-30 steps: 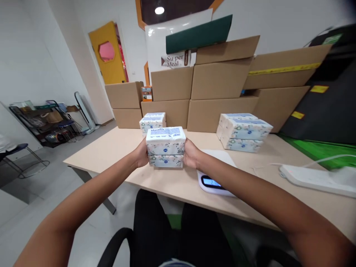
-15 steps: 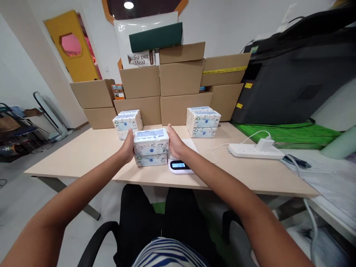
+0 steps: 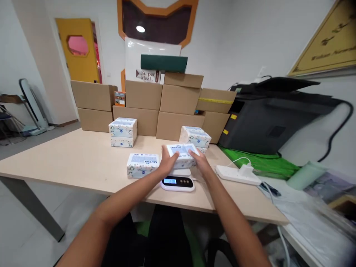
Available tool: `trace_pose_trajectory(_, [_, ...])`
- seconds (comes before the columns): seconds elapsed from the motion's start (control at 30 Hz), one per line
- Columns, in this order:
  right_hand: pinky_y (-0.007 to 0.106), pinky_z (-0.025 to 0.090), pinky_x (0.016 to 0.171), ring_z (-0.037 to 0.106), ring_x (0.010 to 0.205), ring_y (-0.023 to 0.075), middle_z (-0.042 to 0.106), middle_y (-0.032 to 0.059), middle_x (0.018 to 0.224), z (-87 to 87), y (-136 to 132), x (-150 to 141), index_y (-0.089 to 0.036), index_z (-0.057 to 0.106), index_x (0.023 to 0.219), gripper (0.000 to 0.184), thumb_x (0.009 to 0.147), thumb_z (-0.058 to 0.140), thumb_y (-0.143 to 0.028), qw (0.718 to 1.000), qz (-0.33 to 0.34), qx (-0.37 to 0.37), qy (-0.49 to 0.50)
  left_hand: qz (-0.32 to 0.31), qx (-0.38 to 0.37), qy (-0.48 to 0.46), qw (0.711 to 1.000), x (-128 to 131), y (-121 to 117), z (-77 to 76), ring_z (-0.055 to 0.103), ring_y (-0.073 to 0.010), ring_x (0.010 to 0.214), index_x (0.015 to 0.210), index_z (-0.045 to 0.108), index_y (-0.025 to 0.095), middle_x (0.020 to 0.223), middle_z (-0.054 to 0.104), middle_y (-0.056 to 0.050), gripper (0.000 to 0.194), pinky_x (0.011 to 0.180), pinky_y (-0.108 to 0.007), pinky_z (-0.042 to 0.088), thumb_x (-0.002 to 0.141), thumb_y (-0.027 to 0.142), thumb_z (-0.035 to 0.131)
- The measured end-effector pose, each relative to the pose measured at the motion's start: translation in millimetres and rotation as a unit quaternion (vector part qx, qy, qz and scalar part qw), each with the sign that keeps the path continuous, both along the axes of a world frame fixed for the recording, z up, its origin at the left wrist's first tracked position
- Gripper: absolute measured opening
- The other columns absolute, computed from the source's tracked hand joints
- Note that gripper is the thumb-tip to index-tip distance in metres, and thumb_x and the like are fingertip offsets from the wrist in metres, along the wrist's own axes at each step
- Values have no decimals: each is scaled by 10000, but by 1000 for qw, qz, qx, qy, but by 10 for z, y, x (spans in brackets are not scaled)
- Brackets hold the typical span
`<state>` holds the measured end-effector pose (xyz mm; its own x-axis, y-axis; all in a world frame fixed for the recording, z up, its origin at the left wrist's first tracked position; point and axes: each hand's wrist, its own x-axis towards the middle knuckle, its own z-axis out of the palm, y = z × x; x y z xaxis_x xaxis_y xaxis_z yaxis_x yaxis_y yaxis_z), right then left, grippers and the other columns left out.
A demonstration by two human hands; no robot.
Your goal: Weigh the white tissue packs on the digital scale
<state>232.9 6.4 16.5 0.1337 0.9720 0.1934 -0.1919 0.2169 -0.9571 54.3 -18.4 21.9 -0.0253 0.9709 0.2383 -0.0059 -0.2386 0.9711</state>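
My left hand (image 3: pixel 167 161) and my right hand (image 3: pixel 200 161) grip a white tissue pack (image 3: pixel 182 152) by its two ends and hold it on top of a white digital scale (image 3: pixel 178 181) with a lit display. A second tissue pack (image 3: pixel 142 165) lies flat on the beige table (image 3: pixel 72 159) just left of the scale. A stack of tissue packs (image 3: pixel 122 131) stands at the back left, and another stack of tissue packs (image 3: pixel 195 137) right behind my hands.
Cardboard boxes (image 3: pixel 178 100) line the table's far edge, with a green folder (image 3: pixel 163 63) on top. A white power strip (image 3: pixel 236 174) with a plugged charger lies right of the scale. A black printer (image 3: pixel 275 118) stands further right on green matting.
The top pack came off the two-pack stack and moved right onto the scale, held in both hands. The lower pack stays on the table. The camera view swung right.
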Motion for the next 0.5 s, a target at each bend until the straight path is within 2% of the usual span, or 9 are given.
trace_pose_trajectory(0.07, [542,429,1338,547,1573,375,640,65,1633,-105,43,-65,-275,664,1505,881,708,949,-520,1000,3,-5,0,39,-16,-11,999,-14,92,-44,-25,-324,1760,1772,195,151,1890,68,-175,1078,1435,-418,2,922,442,791])
trace_pose_trajectory(0.13, [503,380,1367,446,1649,342,523,29,1737,-141,32,-123,-311,611,1579,917,738,940,-467,1000,9,2,-4,63,-24,-15,998,-61,138,-42,28,-321,1764,1754,248,134,1884,116,-190,986,1436,-405,28,951,412,749])
trace_pose_trajectory(0.23, [505,371,1369,412,1672,297,471,-39,1770,-144,-39,-145,-391,558,1627,854,836,868,-473,999,39,7,5,75,-23,-12,997,-108,145,-23,158,-291,1760,1725,338,186,1873,227,-149,835,1434,-383,93,993,370,694])
trace_pose_trajectory(0.3, [533,352,1374,403,1677,283,463,-70,1771,-156,-83,-132,-429,519,1650,837,876,833,-476,999,50,16,5,80,-15,-12,997,-120,121,-26,169,-250,1760,1706,378,213,1876,240,-108,759,1429,-341,85,1017,354,666])
trace_pose_trajectory(0.4, [550,275,1399,304,1720,258,382,-107,1809,-200,-106,-119,-466,482,1662,823,907,808,-503,998,37,40,-27,72,-11,-27,997,-156,44,-55,213,-262,1750,1685,427,236,1862,297,-87,675,1429,-354,113,1067,429,617])
trace_pose_trajectory(0.5, [598,307,1379,266,1733,263,329,-129,1829,-251,-77,-132,-522,420,1677,808,942,752,-564,998,43,37,-19,45,-15,-60,997,-224,-27,-93,245,-290,1740,1673,469,258,1846,342,-72,642,1430,-386,153,1101,537,554])
